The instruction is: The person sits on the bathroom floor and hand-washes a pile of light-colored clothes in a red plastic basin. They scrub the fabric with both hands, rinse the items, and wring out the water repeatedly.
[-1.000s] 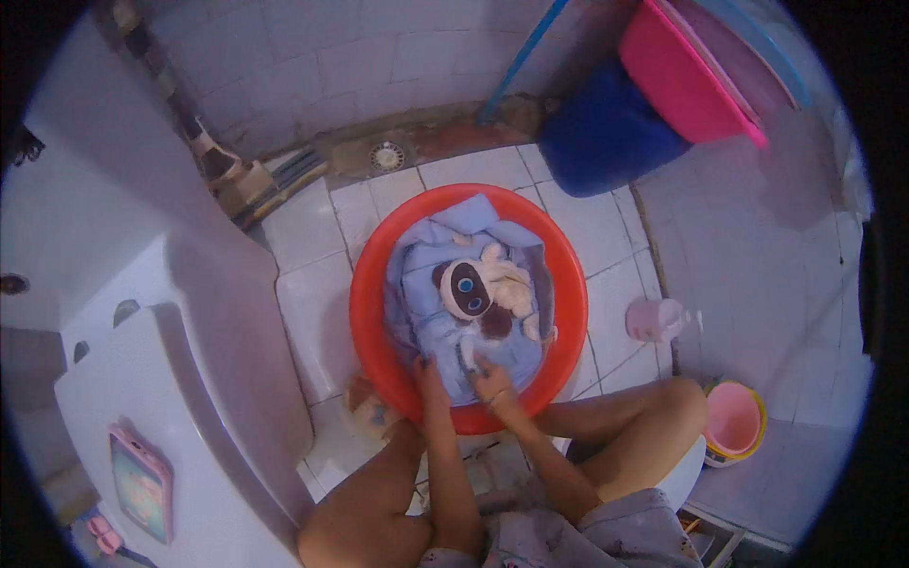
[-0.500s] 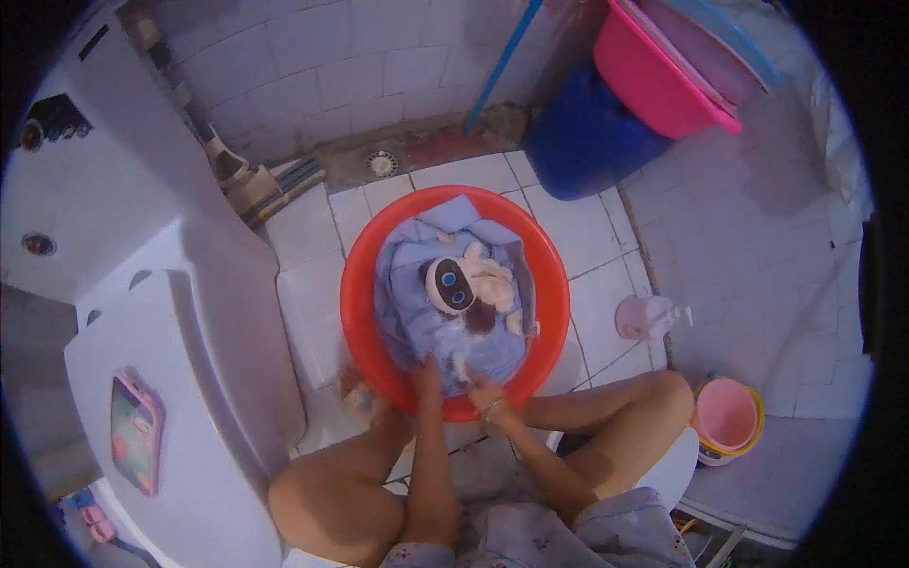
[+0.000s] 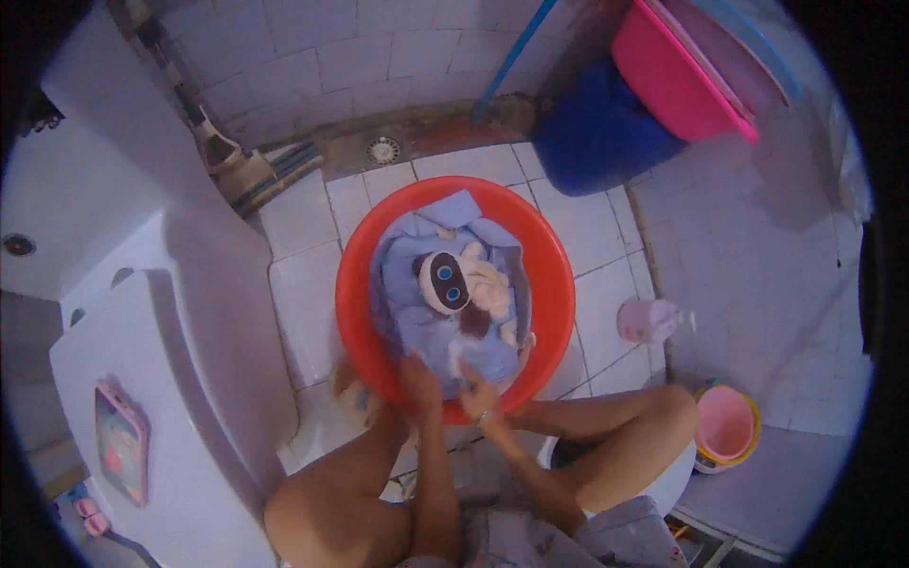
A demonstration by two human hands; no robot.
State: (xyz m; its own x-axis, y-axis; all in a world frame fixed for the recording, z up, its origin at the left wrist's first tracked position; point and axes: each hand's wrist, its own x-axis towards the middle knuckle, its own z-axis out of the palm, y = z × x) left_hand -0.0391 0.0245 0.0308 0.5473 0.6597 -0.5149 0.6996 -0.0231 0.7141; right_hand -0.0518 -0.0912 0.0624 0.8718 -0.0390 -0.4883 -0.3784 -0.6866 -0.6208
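A red round basin (image 3: 350, 303) stands on the floor between my legs. Light blue wet cloth (image 3: 412, 317) fills it. On the cloth lies a soft cream toy (image 3: 488, 290) whose rounded white head (image 3: 443, 282) has a dark face patch and two blue eyes. At the basin's near side, my left hand (image 3: 419, 385) grips the cloth's near edge, its fingers partly blurred. Close beside it, my right hand (image 3: 480, 393) is closed on the same cloth, next to a whitish patch that looks like suds.
Left is a white washing-machine-like appliance (image 3: 142, 379) with a pink-cased phone (image 3: 121, 440) on it. A pump bottle (image 3: 646, 321) stands right of the basin, a small pink bucket (image 3: 726, 421) nearer. Behind are a blue barrel (image 3: 601, 137), pink basin (image 3: 672, 80) and floor drain (image 3: 383, 150).
The view has shifted slightly. Both hands have stayed at the basin's near side, with small movements on the cloth. The toy lies in about the same place.
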